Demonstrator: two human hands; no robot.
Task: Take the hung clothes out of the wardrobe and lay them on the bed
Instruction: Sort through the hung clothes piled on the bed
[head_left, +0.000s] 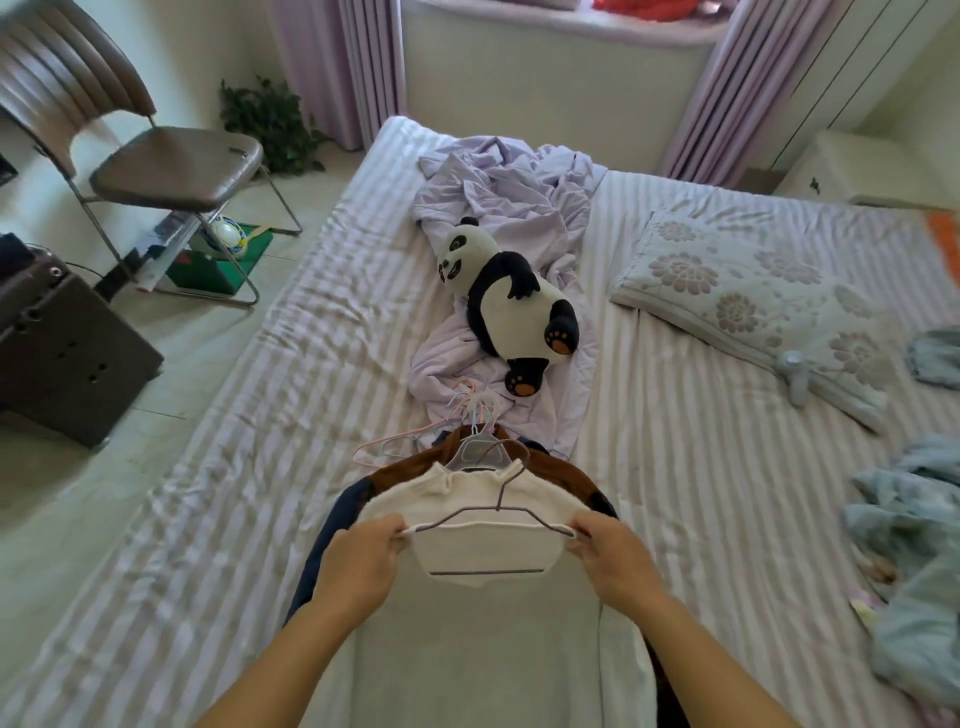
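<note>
White sweater (483, 551) on its hanger — left hand (358, 556) and right hand (618, 556) pinch its shoulders, arms outstretched.

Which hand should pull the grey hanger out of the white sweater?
Probably right. The right hand pinches the white sweater beside the grey hanger end poking out; the left hand can hold the other shoulder.

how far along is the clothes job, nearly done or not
Partly done: a brown garment and a dark blue one already lie on the bed, their hangers beside the panda toy. In hand: the left hand and right hand hold a white sweater on its hanger above that pile. The wardrobe is out of view, so what remains is unknown.
</note>
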